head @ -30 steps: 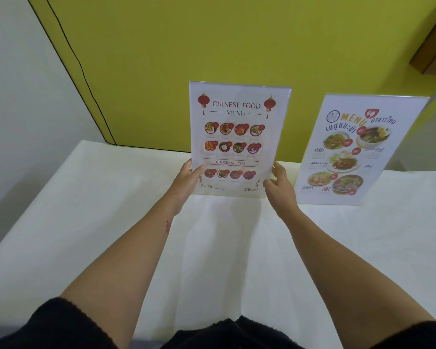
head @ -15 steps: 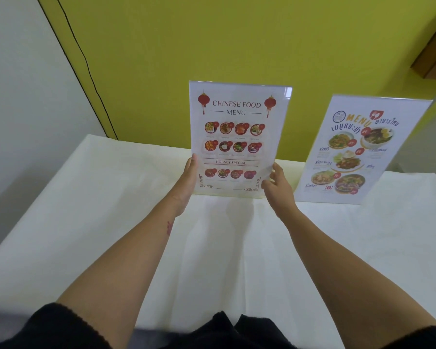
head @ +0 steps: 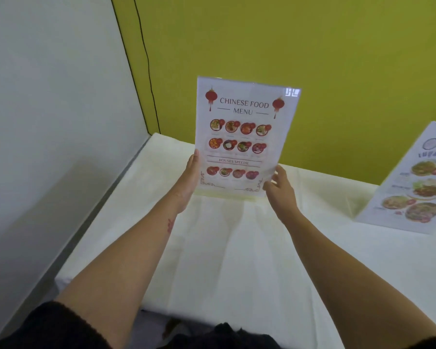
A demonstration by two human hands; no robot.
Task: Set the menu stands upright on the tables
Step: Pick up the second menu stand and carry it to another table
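Note:
The Chinese food menu stand, a clear acrylic holder with a white sheet of red lanterns and dish photos, stands upright with its base at the white tablecloth. My left hand lies flat against its lower left edge. My right hand holds its lower right corner with curled fingers. A second menu stand with Thai lettering and dish photos stands upright at the right, cut off by the frame edge.
A yellow-green wall runs close behind the table. A white wall closes the left side, with a narrow gap down to the floor beside the table. A black cable hangs in the corner.
The Chinese food menu stand has moved left in both hands, and the gap to the second menu stand has widened. The view has swung left, cutting off the second stand.

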